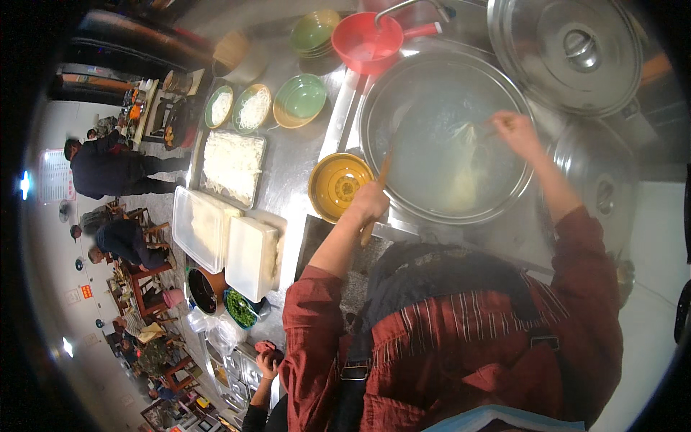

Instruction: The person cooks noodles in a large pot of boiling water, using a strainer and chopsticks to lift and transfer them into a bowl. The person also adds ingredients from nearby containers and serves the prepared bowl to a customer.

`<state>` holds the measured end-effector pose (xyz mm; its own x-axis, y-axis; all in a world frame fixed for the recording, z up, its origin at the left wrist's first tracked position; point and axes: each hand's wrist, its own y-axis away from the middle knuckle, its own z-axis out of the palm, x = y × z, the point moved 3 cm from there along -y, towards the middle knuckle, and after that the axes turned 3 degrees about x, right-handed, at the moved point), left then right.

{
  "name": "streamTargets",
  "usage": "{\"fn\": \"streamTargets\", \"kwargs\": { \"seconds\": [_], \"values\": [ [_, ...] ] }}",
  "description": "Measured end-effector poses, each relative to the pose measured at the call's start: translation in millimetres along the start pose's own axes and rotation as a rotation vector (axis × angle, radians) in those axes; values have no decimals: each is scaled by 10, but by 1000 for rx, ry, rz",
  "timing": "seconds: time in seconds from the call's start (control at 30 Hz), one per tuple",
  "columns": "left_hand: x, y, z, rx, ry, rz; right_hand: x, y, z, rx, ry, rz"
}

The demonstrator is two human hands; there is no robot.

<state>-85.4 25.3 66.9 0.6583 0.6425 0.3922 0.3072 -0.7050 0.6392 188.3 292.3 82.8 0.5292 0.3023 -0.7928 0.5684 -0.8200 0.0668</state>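
My left hand (371, 202) grips a long wooden stick or handle (385, 168) at the near left rim of a large round metal pot (367, 156). The far end of the stick is hard to make out over the cloudy, steaming water (421, 135). A pale bundle of what look like noodles (463, 173) trails in that water. Above the pot's right side is my right hand (512, 132), blurred, fingers drawn together; whether it holds something is unclear. Beside my left hand, a yellow-brown bowl (329, 186) stands against the pot.
A red plastic ladle (361, 40) and metal lid (545, 70) flank the pot's far side. Leftward are bowls of noodles (253, 109), a green bowl (300, 100), a noodle tray (231, 167), plastic boxes (251, 256) and chopped greens (238, 309). Another person's hand (267, 364) is at lower left.
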Motion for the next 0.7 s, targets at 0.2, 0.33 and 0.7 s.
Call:
{"fn": "streamTargets", "kwargs": {
  "seconds": [0.2, 0.33, 0.7],
  "values": [
    [73, 164, 18, -286, -2, 61, 466, 236, -244, 212, 376, -159],
    [92, 425, 153, -423, 298, -23, 711, 509, 342, -106, 192, 286],
    [256, 597, 599, -600, 1337, -320, -548, -819, 274, 53, 187, -341]
  ]
}}
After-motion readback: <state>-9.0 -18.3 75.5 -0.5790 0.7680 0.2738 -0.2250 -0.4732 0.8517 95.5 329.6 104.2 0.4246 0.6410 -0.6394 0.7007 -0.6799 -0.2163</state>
